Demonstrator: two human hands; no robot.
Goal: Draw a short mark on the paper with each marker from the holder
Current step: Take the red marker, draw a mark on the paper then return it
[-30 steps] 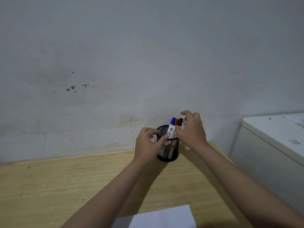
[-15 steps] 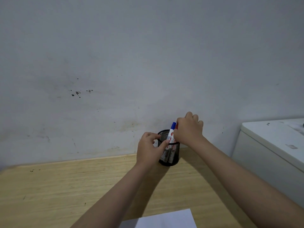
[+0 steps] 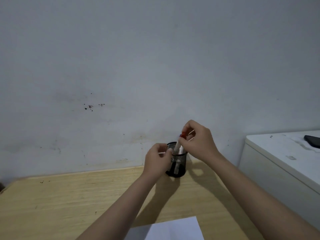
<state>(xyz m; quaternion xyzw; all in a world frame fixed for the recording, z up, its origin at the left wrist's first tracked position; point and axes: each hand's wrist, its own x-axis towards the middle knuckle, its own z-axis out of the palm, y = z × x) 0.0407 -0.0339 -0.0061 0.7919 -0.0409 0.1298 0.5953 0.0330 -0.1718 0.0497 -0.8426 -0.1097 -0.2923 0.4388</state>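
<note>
Head view centres on a black wire-mesh cylindrical holder (image 3: 178,166) standing at the far edge of a pale wooden table (image 3: 52,205), against a grey wall (image 3: 155,58). White-barrelled markers (image 3: 177,147) stick up from the holder. The right hand (image 3: 197,142), above the holder, pinches their tops with fingers narrowed around a red cap. The left hand (image 3: 158,160) cups the holder's left side, fingers curled onto its rim. A white paper sheet (image 3: 173,229) lies nearer than the holder; a white cabinet (image 3: 277,161) stands to the holder's right.

No legible text anywhere.
</note>
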